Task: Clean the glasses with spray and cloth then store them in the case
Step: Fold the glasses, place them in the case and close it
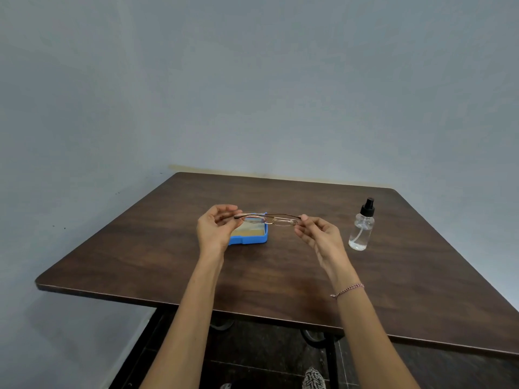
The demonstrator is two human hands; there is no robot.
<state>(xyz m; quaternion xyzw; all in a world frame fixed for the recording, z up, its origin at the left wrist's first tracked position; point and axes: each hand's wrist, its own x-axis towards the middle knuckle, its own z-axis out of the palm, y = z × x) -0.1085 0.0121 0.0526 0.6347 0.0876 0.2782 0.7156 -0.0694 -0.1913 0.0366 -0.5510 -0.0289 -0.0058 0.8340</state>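
Thin gold wire-framed glasses [269, 219] held level above dark wooden table [280, 279]. Left hand [214, 227] pinches one end and right hand [318, 234] the other, fingers curled. Open blue plastic case [250, 239] partly hidden behind left hand; its pale contents indistinct.

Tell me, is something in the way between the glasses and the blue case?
Nothing visible blocks the way. The left hand and right hand hold the glasses above the open blue case; only something yellowish, maybe the cloth, lies inside.
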